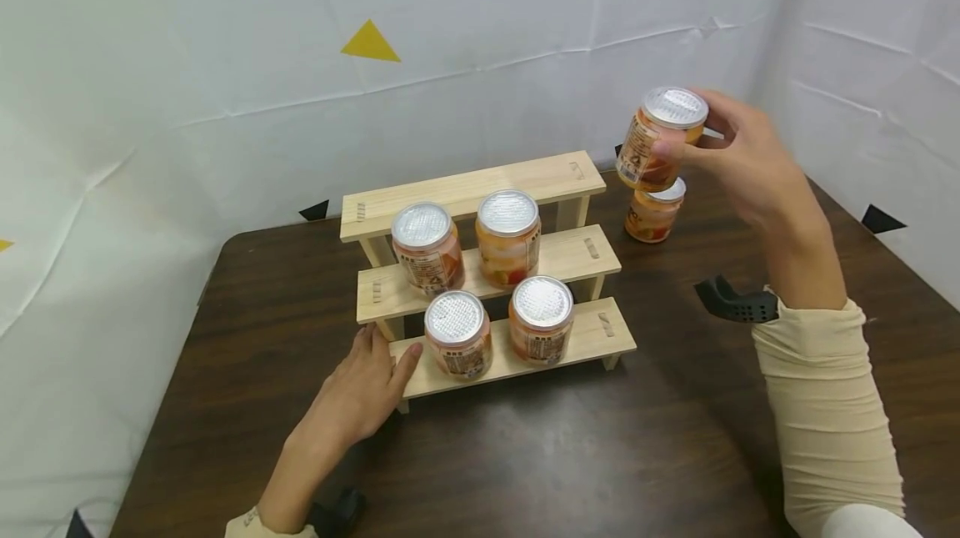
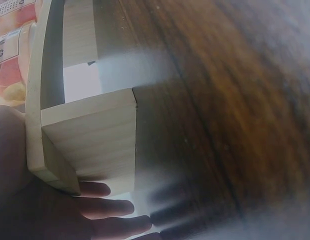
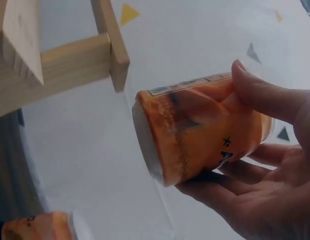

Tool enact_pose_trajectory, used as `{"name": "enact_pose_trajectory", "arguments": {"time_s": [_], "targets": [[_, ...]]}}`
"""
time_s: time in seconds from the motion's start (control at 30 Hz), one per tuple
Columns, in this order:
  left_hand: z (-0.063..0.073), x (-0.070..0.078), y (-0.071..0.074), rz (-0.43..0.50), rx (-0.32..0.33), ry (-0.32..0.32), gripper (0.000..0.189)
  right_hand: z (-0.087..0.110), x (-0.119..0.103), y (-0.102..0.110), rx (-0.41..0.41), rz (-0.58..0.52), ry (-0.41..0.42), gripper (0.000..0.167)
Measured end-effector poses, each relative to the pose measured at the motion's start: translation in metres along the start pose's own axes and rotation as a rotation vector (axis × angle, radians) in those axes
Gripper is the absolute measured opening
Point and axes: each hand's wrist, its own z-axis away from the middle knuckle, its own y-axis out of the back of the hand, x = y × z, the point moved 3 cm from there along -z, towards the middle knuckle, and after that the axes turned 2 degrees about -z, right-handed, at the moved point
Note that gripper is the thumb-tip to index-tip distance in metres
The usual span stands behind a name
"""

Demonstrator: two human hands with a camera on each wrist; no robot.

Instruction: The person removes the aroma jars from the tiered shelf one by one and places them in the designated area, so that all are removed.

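Observation:
A three-step wooden stand (image 1: 472, 194) sits on the dark table. Two silver-topped, orange-labelled cans stand on its middle step, including a can (image 1: 508, 242), and two more on the lowest step, including a can (image 1: 542, 325). My left hand (image 1: 360, 392) holds the left end of the lowest step, thumb on top and fingers (image 2: 115, 207) past the board's end. Up at the right, my right hand (image 1: 750, 158) grips another such can (image 3: 200, 130), slightly tilted, between thumb and fingers. Below it a further can (image 1: 649, 219) stands on the table, partly hidden by the held one.
The top step of the stand is bare wood. A white sheet (image 1: 480, 12) with yellow triangles rises behind the brown table (image 1: 555, 455) and along its sides. Dark straps are at both wrists, among them a black strap (image 1: 738, 304) by the right sleeve.

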Motion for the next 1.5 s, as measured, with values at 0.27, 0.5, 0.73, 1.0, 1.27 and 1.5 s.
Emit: {"name": "enact_pose_trajectory", "arguments": {"time_s": [0.27, 0.5, 0.73, 1.0, 1.27, 1.5], "targets": [[0.004, 0.001, 0.002, -0.026, -0.018, 0.023, 0.094, 0.010, 0.012, 0.020, 0.107, -0.131, 0.019, 0.060], [-0.010, -0.014, -0.009, -0.031, 0.021, 0.001, 0.105, 0.011, 0.013, 0.036, 0.130, -0.141, 0.000, 0.054], [-0.011, -0.021, -0.011, -0.021, 0.028, -0.001, 0.113, 0.007, 0.032, 0.050, 0.174, -0.066, -0.044, 0.043], [0.005, -0.003, 0.005, -0.040, -0.026, 0.006, 0.095, 0.003, 0.042, 0.055, 0.191, 0.021, -0.102, 0.046], [0.005, -0.004, 0.005, -0.032, -0.033, 0.007, 0.095, -0.003, 0.064, 0.056, 0.191, 0.072, -0.169, 0.038], [0.006, -0.003, 0.006, -0.028, -0.041, 0.005, 0.095, -0.004, 0.074, 0.060, 0.192, 0.108, -0.222, 0.052]]}}
